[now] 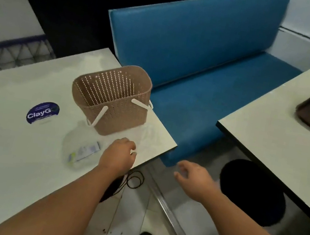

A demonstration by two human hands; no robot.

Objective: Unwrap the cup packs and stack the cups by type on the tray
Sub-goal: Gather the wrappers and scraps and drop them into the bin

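A single wide-angle view from a camera worn on the person's head, looking forward and steeply down. Both forearms reach in from the bottom edge, close to the lens. It faces a white table's corner [162,141], with a blue bench [201,63] beyond.

basket [112,97] blocking table corner [158,140], open aisle

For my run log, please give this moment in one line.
left hand: over wrapper | right hand: open, empty | basket: upright
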